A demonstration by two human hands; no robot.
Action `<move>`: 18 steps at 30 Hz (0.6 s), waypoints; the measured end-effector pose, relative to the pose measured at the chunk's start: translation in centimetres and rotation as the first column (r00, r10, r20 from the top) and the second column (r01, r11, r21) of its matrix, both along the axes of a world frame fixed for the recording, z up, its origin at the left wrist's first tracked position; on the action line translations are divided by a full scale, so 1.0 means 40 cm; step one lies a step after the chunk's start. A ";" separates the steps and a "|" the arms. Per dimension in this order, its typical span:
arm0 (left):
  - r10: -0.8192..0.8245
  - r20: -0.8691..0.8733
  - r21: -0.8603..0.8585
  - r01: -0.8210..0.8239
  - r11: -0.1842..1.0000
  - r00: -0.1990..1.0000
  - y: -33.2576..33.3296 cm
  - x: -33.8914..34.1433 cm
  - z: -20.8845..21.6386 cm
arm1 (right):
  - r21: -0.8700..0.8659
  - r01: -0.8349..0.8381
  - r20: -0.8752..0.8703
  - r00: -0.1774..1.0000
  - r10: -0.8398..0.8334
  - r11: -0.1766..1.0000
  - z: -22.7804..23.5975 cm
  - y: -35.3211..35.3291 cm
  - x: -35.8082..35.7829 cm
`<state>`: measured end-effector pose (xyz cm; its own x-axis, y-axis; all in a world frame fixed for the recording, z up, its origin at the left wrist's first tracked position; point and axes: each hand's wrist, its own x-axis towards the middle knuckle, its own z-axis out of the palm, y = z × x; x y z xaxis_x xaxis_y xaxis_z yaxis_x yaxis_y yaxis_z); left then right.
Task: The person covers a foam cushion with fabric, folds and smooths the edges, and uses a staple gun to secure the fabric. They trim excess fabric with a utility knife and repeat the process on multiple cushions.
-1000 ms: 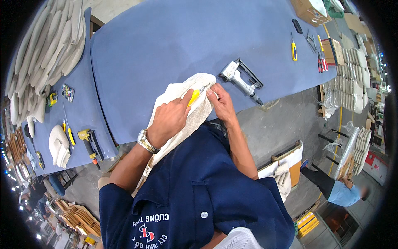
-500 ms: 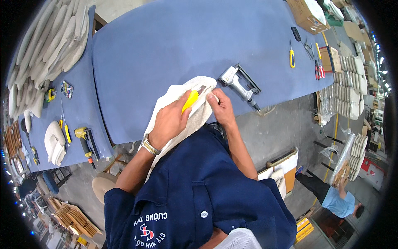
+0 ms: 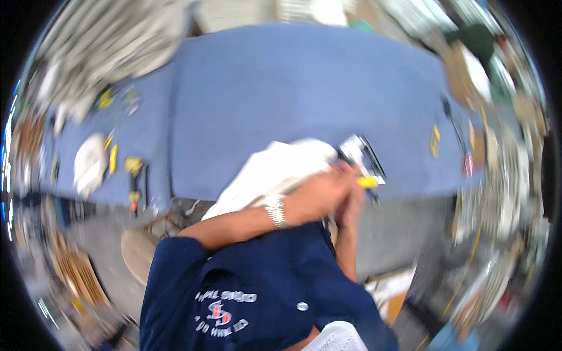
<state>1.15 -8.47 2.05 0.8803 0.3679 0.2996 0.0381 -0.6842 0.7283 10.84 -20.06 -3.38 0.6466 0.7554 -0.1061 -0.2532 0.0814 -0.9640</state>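
Off-white fabric piece (image 3: 269, 175), soft and creased, slanting from upper right to lower left across the near edge of the blue table (image 3: 281, 88). Left hand (image 3: 319, 196) and right hand (image 3: 351, 205) together at its right end, overlapping in view, with a metal wristwatch (image 3: 275, 210) on the left wrist. Fingers too blurred for reading; impossible to tell the exact grip of either. Yellow tool handle (image 3: 367, 182) jutting out just to the right of both, with no telling from which. Directly beyond, partly hidden, a silver staple gun (image 3: 367, 155) on the table.

To the left, on a second blue surface (image 3: 155, 140): a pile of beige padded pieces (image 3: 111, 52), a pale folded piece (image 3: 91, 165), a slim yellow tool (image 3: 113, 159) and a yellow-and-black staple gun (image 3: 134, 175). Toward the table's right end, another yellow tool (image 3: 435, 141), near a red-handled tool (image 3: 467, 164). Navy shirt (image 3: 263, 316) below.
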 end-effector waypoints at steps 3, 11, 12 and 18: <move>-0.096 0.055 0.110 0.090 0.990 0.994 -0.080 -0.063 0.007 | -0.262 0.287 -0.134 0.935 -0.330 0.921 -0.004 -0.110 -0.062; 0.414 -0.172 0.465 -0.297 0.834 0.894 -0.093 -0.153 -0.092 | -0.719 0.340 0.434 0.901 0.009 0.606 -0.080 -0.253 0.313; 0.399 -0.256 0.365 -0.295 0.883 0.880 -0.070 -0.156 -0.071 | -0.698 0.364 0.513 0.855 0.076 0.616 -0.081 -0.246 0.317; 0.392 -0.377 0.152 -0.362 0.920 0.839 0.055 -0.240 -0.033 | -0.584 0.357 0.756 0.567 0.327 0.729 -0.048 -0.175 0.372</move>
